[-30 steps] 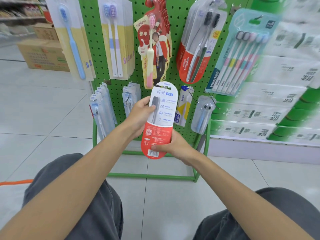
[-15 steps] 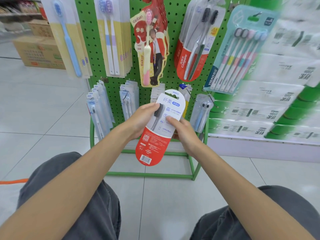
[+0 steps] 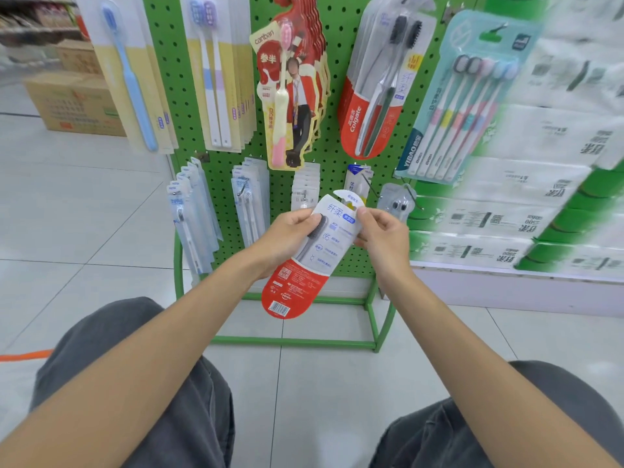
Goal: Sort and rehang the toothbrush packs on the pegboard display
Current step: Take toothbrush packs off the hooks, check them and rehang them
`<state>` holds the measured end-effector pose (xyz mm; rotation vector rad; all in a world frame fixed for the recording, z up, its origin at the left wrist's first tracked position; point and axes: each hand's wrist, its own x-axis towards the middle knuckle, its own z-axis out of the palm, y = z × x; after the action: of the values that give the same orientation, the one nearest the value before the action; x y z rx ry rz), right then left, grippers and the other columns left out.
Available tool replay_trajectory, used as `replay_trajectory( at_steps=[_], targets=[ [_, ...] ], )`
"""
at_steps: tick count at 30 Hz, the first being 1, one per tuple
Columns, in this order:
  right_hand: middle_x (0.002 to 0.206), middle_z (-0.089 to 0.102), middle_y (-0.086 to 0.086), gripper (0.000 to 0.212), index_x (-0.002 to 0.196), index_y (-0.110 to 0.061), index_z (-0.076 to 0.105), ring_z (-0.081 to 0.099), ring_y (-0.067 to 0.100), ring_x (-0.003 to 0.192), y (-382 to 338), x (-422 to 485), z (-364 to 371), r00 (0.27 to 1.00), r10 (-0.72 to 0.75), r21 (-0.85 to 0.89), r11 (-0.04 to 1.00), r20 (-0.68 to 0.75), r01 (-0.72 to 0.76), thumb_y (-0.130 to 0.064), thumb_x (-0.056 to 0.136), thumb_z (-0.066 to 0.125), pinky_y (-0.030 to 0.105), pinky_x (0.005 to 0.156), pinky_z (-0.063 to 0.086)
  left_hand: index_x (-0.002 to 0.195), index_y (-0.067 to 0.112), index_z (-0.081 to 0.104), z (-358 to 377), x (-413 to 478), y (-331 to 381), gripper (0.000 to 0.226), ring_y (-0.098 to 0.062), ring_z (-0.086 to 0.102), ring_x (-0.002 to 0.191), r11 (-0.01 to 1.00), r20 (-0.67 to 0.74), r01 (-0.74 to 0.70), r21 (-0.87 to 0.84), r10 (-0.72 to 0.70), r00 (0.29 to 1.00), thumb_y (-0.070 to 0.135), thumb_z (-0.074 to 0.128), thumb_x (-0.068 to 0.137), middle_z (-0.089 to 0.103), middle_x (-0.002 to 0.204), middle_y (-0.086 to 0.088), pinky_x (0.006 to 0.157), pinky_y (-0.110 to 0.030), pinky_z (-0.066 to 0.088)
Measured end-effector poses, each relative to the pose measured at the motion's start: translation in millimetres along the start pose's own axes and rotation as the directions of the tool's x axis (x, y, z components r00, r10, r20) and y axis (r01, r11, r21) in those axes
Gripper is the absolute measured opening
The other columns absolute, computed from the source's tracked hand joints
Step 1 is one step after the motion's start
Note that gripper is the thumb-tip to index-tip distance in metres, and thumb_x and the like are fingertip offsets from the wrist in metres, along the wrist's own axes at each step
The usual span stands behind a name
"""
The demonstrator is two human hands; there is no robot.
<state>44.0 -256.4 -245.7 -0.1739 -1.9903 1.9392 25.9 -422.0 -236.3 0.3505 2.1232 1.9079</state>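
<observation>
Two hands on one white-and-red card toothbrush pack (image 3: pixel 305 261)
Left hand (image 3: pixel 283 241) and right hand (image 3: pixel 385 238) pinch its top, fingers curled, at frame centre before the green metal pegboard (image 3: pixel 216 177).

left hand (image 3: pixel 287 239): fingers (image 3: pixel 304 216) curled, gripping | right hand (image 3: pixel 383 238): fingers pinching | forearms extended forward

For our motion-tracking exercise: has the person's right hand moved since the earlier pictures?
Yes. The right hand has risen against the pegboard, from the red bottom of the pack to its white top.
</observation>
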Motion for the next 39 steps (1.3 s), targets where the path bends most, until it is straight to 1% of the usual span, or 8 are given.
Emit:
replay_trajectory(
  at_steps=[4, 7, 12, 16, 20, 27, 30, 39],
  targets=[
    [0.110, 0.069, -0.006, 0.034, 0.109, -0.022, 0.063, 0.064, 0.013, 0.109, 9, -2, 8, 0.992, 0.025, -0.047, 0.999, 0.127, -0.020, -0.051, 0.093, 0.055, 0.037, 0.100, 0.050, 0.143, 0.028, 0.046, 12, -6, -6, 0.048, 0.021, 0.057, 0.099, 0.969, 0.025, -0.199, 0.147, 0.198, 0.980, 0.013, 0.056, 0.099, 0.053, 0.127, 0.023, 0.087, -0.006, 0.046],
    [0.126, 0.062, 0.000, 0.061, 0.128, -0.014, 0.050, 0.057, 0.020, 0.121, 11, -2, 13, 0.975, 0.155, 0.016, 0.987, 0.158, -0.160, -0.060, 0.088, 0.055, 0.042, 0.108, 0.041, 0.142, 0.031, 0.049, 17, -8, -13, 0.058, 0.005, 0.060, 0.113, 0.980, 0.141, -0.167, 0.110, 0.151, 0.978, 0.005, 0.064, 0.092, 0.058, 0.133, 0.019, 0.092, -0.018, 0.050],
    [0.084, 0.066, 0.009, 0.031, 0.082, -0.013, 0.067, 0.059, 0.021, 0.081, 3, 2, 3, 0.991, 0.120, 0.115, 0.987, -0.056, -0.113, -0.024, 0.102, 0.047, 0.033, 0.078, 0.047, 0.115, 0.032, 0.065, 20, -5, -9, 0.027, 0.009, 0.063, 0.096, 0.976, -0.025, -0.167, 0.141, 0.172, 0.985, 0.014, 0.064, 0.094, 0.067, 0.106, 0.019, 0.077, -0.012, 0.052],
    [0.079, 0.071, -0.003, 0.015, 0.086, -0.013, 0.073, 0.063, 0.005, 0.070, -5, 1, 4, 0.999, 0.046, 0.113, 0.993, -0.016, -0.044, -0.020, 0.095, 0.062, 0.014, 0.063, 0.049, 0.133, 0.025, 0.058, 15, 6, -7, 0.032, -0.008, 0.056, 0.118, 0.980, -0.144, -0.134, 0.148, 0.155, 0.977, 0.024, 0.052, 0.101, 0.060, 0.131, 0.007, 0.102, -0.031, 0.047],
    [0.071, 0.065, -0.002, 0.013, 0.078, -0.014, 0.069, 0.057, -0.002, 0.056, -7, 0, 7, 1.000, -0.005, 0.060, 0.998, 0.003, 0.005, -0.019, 0.090, 0.069, 0.010, 0.053, 0.044, 0.117, 0.031, 0.067, 12, 11, 5, 0.021, -0.010, 0.065, 0.109, 0.982, -0.093, -0.164, 0.089, 0.172, 0.981, 0.026, 0.055, 0.100, 0.071, 0.116, 0.007, 0.092, -0.034, 0.055],
    [0.079, 0.067, -0.005, 0.005, 0.085, -0.021, 0.068, 0.061, 0.007, 0.072, -37, 11, 6, 0.996, -0.087, -0.089, 0.992, 0.013, 0.088, -0.022, 0.089, 0.072, 0.010, 0.062, 0.047, 0.099, 0.020, 0.072, -4, 19, 46, 0.010, -0.011, 0.064, 0.090, 0.947, -0.130, -0.144, 0.286, 0.187, 0.974, 0.024, 0.064, 0.095, 0.074, 0.098, -0.003, 0.076, -0.032, 0.051],
    [0.094, 0.070, -0.001, 0.011, 0.097, -0.017, 0.069, 0.065, 0.015, 0.090, -66, 24, 2, 0.977, -0.211, -0.168, 0.962, 0.034, 0.214, -0.024, 0.089, 0.071, 0.023, 0.079, 0.054, 0.100, 0.017, 0.074, -6, 24, 78, 0.013, -0.002, 0.063, 0.088, 0.898, -0.170, -0.193, 0.396, 0.278, 0.945, 0.023, 0.065, 0.094, 0.074, 0.095, 0.001, 0.081, -0.030, 0.053],
    [0.109, 0.061, 0.000, 0.029, 0.124, -0.015, 0.058, 0.057, 0.008, 0.092, -202, 89, -20, 0.788, -0.608, -0.422, 0.691, 0.100, 0.587, -0.010, 0.095, 0.057, 0.012, 0.077, 0.048, 0.093, 0.013, 0.077, -9, 48, 197, 0.013, -0.015, 0.068, 0.086, 0.717, -0.250, -0.235, 0.656, 0.500, 0.829, 0.018, 0.066, 0.091, 0.073, 0.103, -0.002, 0.070, -0.022, 0.050]
  ],
)
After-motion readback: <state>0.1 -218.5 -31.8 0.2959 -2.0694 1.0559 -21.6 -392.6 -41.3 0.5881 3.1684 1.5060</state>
